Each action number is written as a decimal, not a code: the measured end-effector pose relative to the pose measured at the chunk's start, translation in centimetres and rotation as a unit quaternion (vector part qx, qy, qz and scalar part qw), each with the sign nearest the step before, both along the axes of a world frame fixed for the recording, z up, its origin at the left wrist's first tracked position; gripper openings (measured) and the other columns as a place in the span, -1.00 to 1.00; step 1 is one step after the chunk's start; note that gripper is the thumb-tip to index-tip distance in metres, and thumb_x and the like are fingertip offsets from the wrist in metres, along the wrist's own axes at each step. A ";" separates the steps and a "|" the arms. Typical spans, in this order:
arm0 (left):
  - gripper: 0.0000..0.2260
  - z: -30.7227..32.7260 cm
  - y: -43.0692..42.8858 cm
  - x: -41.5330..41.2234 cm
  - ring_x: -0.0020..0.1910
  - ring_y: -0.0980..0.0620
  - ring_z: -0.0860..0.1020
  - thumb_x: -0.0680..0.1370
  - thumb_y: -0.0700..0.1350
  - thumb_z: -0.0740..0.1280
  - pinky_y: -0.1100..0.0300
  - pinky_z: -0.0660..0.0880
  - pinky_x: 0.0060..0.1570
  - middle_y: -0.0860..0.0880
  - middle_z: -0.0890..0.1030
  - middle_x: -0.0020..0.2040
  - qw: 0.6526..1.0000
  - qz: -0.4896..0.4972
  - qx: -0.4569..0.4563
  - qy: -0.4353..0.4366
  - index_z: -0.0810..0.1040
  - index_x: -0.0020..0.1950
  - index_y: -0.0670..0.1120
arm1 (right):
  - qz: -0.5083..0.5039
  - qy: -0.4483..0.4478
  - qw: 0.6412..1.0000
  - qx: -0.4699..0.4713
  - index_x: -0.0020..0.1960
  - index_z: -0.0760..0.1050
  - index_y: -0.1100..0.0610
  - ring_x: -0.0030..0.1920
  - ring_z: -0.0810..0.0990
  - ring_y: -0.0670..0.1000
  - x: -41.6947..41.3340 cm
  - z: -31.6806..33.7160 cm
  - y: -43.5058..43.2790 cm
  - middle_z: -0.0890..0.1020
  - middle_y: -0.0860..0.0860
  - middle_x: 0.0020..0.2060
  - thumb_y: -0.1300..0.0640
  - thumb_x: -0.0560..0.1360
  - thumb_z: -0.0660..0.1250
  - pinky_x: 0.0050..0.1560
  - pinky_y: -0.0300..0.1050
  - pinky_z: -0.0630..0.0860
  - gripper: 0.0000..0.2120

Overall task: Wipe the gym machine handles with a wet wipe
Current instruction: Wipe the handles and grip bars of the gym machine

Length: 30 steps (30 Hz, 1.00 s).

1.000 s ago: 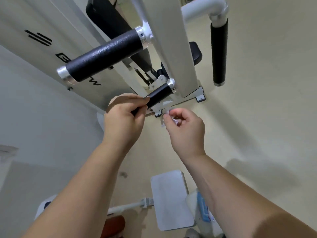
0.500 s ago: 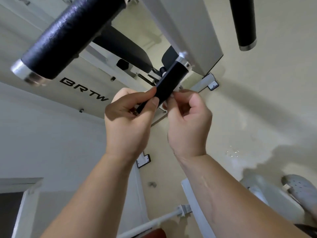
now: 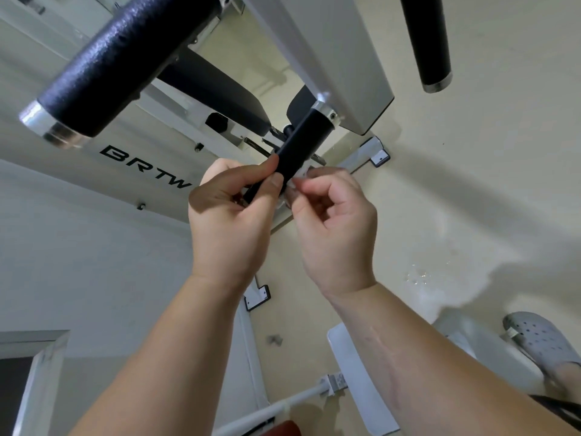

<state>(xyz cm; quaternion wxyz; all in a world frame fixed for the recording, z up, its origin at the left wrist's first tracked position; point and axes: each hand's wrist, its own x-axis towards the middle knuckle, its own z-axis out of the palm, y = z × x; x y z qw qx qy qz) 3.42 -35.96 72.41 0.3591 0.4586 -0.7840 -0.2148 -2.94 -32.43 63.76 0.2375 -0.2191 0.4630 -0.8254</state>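
A short black handle (image 3: 306, 143) juts down-left from the white machine arm (image 3: 330, 58) at the centre. My left hand (image 3: 229, 215) pinches the handle's lower end between thumb and fingers. My right hand (image 3: 333, 221) is curled against the handle's right side, with a small white wet wipe (image 3: 300, 174) pinched in its fingertips and pressed to the grip. A thick black foam handle (image 3: 122, 58) crosses the upper left. Another black handle (image 3: 427, 39) hangs at the upper right.
The white machine panel (image 3: 94, 171) with black lettering fills the left. A black seat pad (image 3: 217, 92) sits behind the handle. Below are a white footplate (image 3: 355, 372), a white bar (image 3: 283, 407), a wet patch (image 3: 421, 275) on the beige floor and a grey clog (image 3: 540, 338).
The view has closed in on the short handle and tilted down. My right hand brought the wipe from below the handle up against its side. My left hand kept its hold.
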 end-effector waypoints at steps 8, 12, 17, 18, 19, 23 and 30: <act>-0.79 0.5 0.6 -0.3 -0.28 0.22 0.49 0.53 -0.27 0.44 0.38 0.41 -0.23 0.07 0.53 -0.21 0.999 -0.007 -0.016 -0.028 0.68 0.01 0.05 | 0.012 -0.048 0.998 0.035 -0.12 0.55 0.03 -0.13 0.68 0.08 -1.5 0.4 -0.2 0.69 0.08 -0.15 0.24 0.54 0.42 -0.07 -0.03 0.62 -0.86; -0.85 0.5 -0.1 0.2 -0.22 0.16 0.53 0.52 -0.23 0.44 0.32 0.43 -0.17 0.11 0.54 -0.22 0.996 -0.017 -0.060 -0.068 0.72 0.02 -0.02 | 0.008 0.022 1.000 0.021 -0.08 0.53 -0.02 -0.08 0.69 0.06 -0.9 1.0 0.5 0.67 0.09 -0.09 0.29 0.51 0.39 -0.01 0.00 0.66 -0.79; -0.82 0.5 -0.1 0.7 -0.20 0.11 0.52 0.54 -0.28 0.40 0.26 0.43 -0.16 0.07 0.51 -0.21 0.996 -0.029 -0.044 -0.066 0.72 0.02 -0.03 | -0.058 0.010 0.998 0.025 -0.05 0.54 0.04 -0.16 0.65 0.01 -4.1 1.9 -0.9 0.67 0.14 -0.12 0.29 0.53 0.37 -0.05 -0.09 0.64 -0.84; -0.80 0.6 -0.2 0.7 -0.20 0.11 0.52 0.54 -0.28 0.39 0.25 0.43 -0.17 0.07 0.51 -0.21 0.997 -0.029 -0.038 -0.062 0.72 0.02 -0.01 | -0.050 0.009 0.998 0.033 -0.04 0.54 0.03 -0.16 0.65 0.02 -3.6 1.6 -1.0 0.67 0.14 -0.12 0.29 0.52 0.37 -0.04 -0.07 0.64 -0.84; -0.78 0.6 -0.3 0.7 -0.20 0.12 0.52 0.54 -0.28 0.38 0.25 0.43 -0.17 0.06 0.52 -0.21 0.997 -0.029 -0.036 -0.059 0.71 0.01 0.02 | -0.030 0.012 0.998 0.045 -0.05 0.54 0.02 -0.14 0.66 0.04 -2.7 1.1 -0.9 0.67 0.13 -0.12 0.29 0.51 0.36 -0.03 -0.01 0.65 -0.83; -0.72 0.9 -0.3 0.5 -0.20 0.19 0.55 0.53 -0.33 0.38 0.28 0.50 -0.20 0.05 0.55 -0.18 0.999 -0.027 -0.005 -0.041 0.70 0.06 0.03 | 0.084 0.068 0.993 0.049 -0.06 0.60 0.12 -0.10 0.65 0.07 1.7 0.0 0.8 0.66 0.06 -0.12 0.32 0.51 0.41 -0.05 0.03 0.63 -0.88; -0.76 0.9 0.2 0.6 -0.14 0.27 0.55 0.55 -0.33 0.37 0.46 0.39 -0.13 0.03 0.58 -0.13 0.998 -0.036 -0.010 -0.050 0.72 0.09 -0.05 | 0.002 -0.072 0.995 0.068 -0.05 0.60 0.05 -0.14 0.68 0.12 -4.3 1.0 -0.6 0.70 0.16 -0.13 0.25 0.53 0.43 -0.02 -0.05 0.63 -0.88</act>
